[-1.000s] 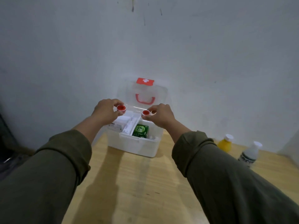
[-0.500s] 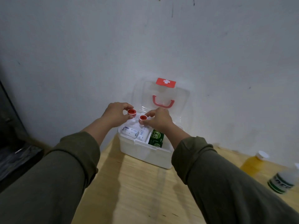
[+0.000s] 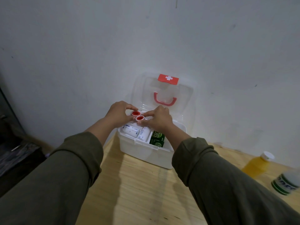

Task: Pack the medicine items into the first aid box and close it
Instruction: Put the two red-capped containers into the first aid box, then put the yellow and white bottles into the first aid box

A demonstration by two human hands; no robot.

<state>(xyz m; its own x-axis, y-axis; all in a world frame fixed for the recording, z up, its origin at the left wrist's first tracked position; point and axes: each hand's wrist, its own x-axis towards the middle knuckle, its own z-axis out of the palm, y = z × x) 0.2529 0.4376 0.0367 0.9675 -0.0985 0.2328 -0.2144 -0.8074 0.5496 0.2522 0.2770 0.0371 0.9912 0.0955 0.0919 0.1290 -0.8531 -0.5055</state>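
A white first aid box (image 3: 142, 151) stands open against the wall, its clear lid (image 3: 162, 93) with a red handle and red cross tab upright. Inside lie white bandage rolls (image 3: 132, 129) and a green packet (image 3: 157, 138). My left hand (image 3: 117, 113) pinches a small red-and-white tape roll (image 3: 135, 113) over the box's back left. Right beside it, my right hand (image 3: 159, 118) pinches a second red-and-white tape roll (image 3: 140, 118). The two rolls nearly touch.
The box sits on a light wooden table (image 3: 138, 192) near its left edge. At the right stand a yellow bottle (image 3: 258, 164) with a white cap and a white bottle with a green label (image 3: 286, 183). Dark clutter lies beyond the table's left edge.
Both hands have come closer together over the box, bringing the two tape rolls side by side. The camera view has shifted, so the box sits more to the right.
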